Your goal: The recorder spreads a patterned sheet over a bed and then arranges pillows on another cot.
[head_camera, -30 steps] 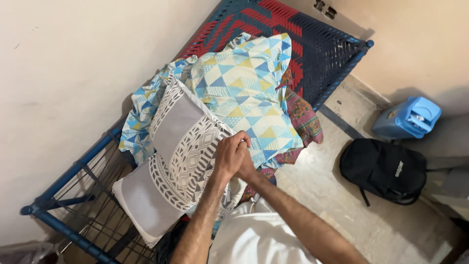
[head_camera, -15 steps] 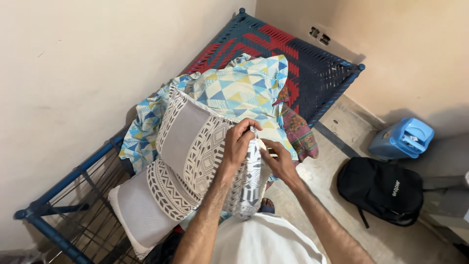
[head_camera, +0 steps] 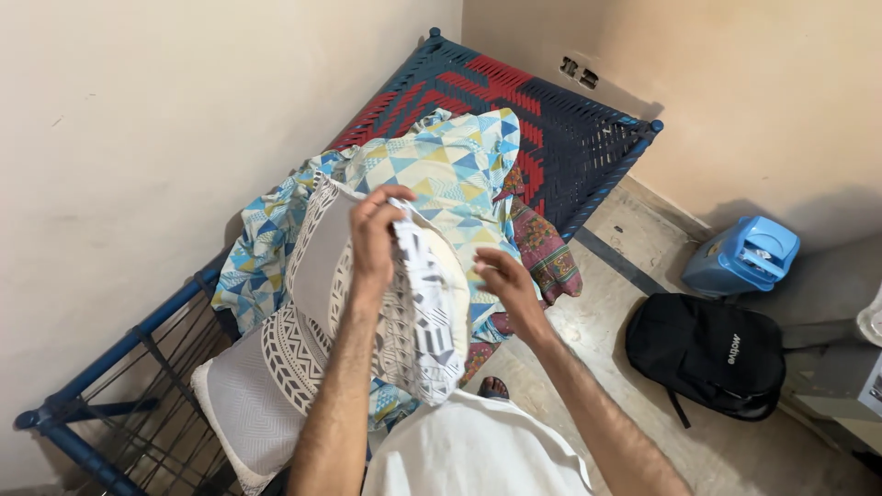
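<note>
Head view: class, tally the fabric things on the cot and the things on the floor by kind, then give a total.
Pillows in grey patterned covers: 2, one gripped by the left hand, one lower
Triangle-print sheet: 1
Floral cloth: 1
Black backpack: 1
Blue container: 1
Total: 6

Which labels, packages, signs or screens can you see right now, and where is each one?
Backpack: black, on the floor at right, with a small white printed logo on its front.
Blue container: boxy plastic, by the wall beyond the backpack, with a small pale sticker on top.
No screens or signs in view.
</note>
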